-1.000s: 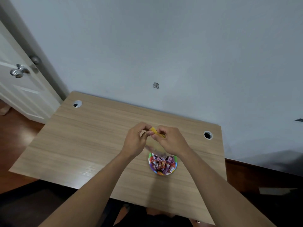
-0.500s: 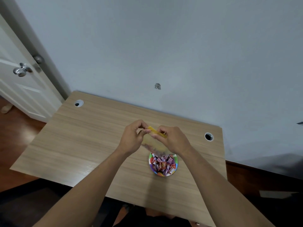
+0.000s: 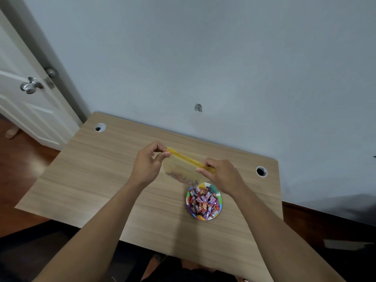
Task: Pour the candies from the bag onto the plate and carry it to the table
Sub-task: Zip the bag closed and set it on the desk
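A clear plastic bag (image 3: 183, 169) with a yellow zip strip hangs in the air above the wooden table (image 3: 97, 180). My left hand (image 3: 147, 164) pinches the strip's left end and my right hand (image 3: 221, 176) pinches its right end, so the strip is stretched between them. A few dark candies show blurred at the bag's bottom. Just below and to the right stands a small colourful plate (image 3: 218, 195), heaped with red and purple wrapped candies (image 3: 203, 202).
Two round cable holes (image 3: 100, 127) (image 3: 261, 171) sit near the table's far corners. A grey-blue wall runs behind the table. A white door (image 3: 20, 102) with a metal knob stands at the left over a dark wooden floor.
My hands have moved apart along the yellow strip, drawing the bag out wide; before they were pinched close together over the plate. The plate has stayed put.
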Available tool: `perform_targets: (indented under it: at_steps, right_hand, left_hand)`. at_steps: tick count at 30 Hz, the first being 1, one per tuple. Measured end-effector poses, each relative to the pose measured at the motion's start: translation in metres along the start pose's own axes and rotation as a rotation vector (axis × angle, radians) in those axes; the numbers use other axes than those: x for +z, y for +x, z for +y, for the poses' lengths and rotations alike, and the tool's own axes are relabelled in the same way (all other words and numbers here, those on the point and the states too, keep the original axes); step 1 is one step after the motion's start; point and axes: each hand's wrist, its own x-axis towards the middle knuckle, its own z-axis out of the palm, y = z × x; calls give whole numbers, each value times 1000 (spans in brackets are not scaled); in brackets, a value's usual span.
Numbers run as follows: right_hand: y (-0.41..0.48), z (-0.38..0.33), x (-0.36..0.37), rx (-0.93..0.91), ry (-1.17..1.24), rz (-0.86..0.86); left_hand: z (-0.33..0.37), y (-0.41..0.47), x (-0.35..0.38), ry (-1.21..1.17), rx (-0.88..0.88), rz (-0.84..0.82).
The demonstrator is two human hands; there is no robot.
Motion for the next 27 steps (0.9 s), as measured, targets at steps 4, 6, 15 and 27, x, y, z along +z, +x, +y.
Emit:
perform_targets:
  at_steps: [4,6,15,27]
  right_hand:
    - [1,-3,1,-10,0,-22]
    - [3,-3,0,-6,-2,-29]
    - [15,-5,11,-14,93,-76]
    - [35,-22,41,-99,-58,-153]
  left_hand:
    - [-9,-2,-4,-18,-51,12]
    - [-13,-2,-6,-47,-88,29]
    - [-28,-6,-30,-143,-201,124]
    - [-72,-27,-56,-79,-278,173]
